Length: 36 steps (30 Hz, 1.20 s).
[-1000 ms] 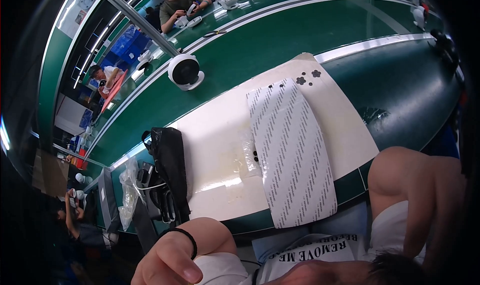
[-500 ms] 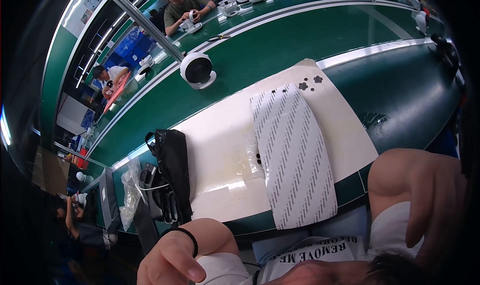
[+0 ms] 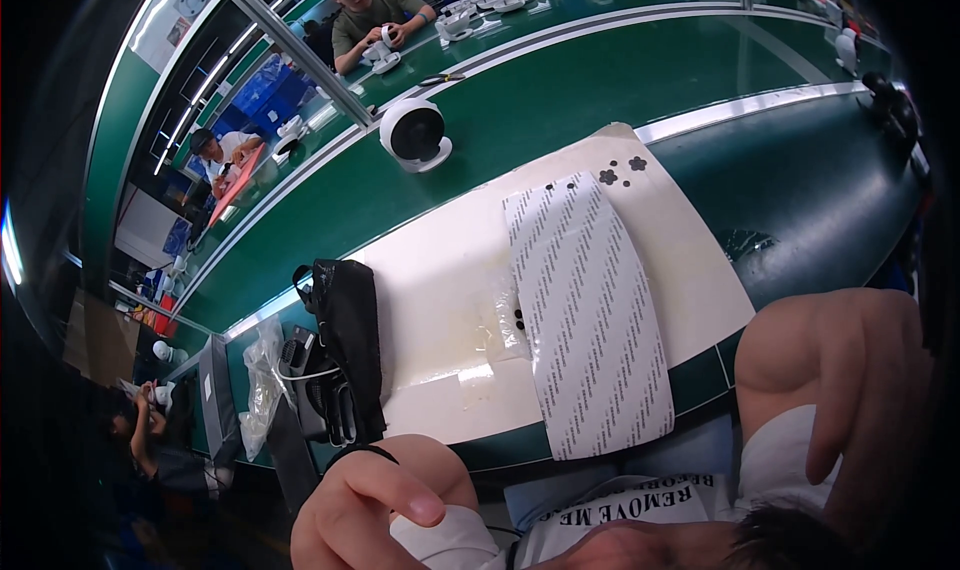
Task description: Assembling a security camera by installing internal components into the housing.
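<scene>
My left hand (image 3: 370,505) is raised close in at the lower left, one finger stretched out toward the right. Its other fingers are mostly hidden. At the right rim my right hand (image 3: 870,390) is also raised close in, a long finger hanging down and the rest lost in the dark edge. I see no object in either hand. Beyond them, a long sheet with a diagonal printed pattern (image 3: 590,320) lies on a cream mat (image 3: 430,340), its near end past the table edge. A small clear plastic bag (image 3: 507,315) with black dots lies beside it.
A black bag (image 3: 345,340) and crumpled clear plastic (image 3: 262,385) lie at left. Black flower-shaped pieces (image 3: 637,164) sit on the mat's far corner. A round white device with a black face (image 3: 415,135) stands on the green surface behind. Co-workers sit farther off.
My left hand has shifted to the right, its finger swinging up a little. The white device has moved right along the green surface. My right hand is nearly still.
</scene>
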Motion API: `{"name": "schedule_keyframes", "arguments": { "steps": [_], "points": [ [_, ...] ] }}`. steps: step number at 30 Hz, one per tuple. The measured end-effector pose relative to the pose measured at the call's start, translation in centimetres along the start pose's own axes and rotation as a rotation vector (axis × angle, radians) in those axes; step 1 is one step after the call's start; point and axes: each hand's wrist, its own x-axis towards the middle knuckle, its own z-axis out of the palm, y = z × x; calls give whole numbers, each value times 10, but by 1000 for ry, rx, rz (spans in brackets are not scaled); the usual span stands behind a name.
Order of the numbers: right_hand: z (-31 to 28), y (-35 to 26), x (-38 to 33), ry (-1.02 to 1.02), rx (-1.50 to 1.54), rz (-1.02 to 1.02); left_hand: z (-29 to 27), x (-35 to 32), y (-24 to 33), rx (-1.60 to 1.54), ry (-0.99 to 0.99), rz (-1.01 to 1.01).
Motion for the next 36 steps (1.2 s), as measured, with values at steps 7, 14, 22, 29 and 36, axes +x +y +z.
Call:
{"name": "schedule_keyframes", "arguments": {
  "steps": [7, 14, 22, 29, 36],
  "points": [
    [8, -2, 9, -23, 2, 22, -14, 4, 11, 71, -171, 49],
    [8, 17, 25, -87, 55, 33, -23, 17, 1, -143, -287, 25],
    [-5, -7, 23, -157, 119, 44, -10, 11, 4, -52, -123, 71],
    [-10, -19, 19, -223, 174, 59, -13, 5, 13, -81, 0, 76],
    [-1, -1, 32, -285, 233, 66, -14, 15, -6, -84, -158, 297]
  ]
}}
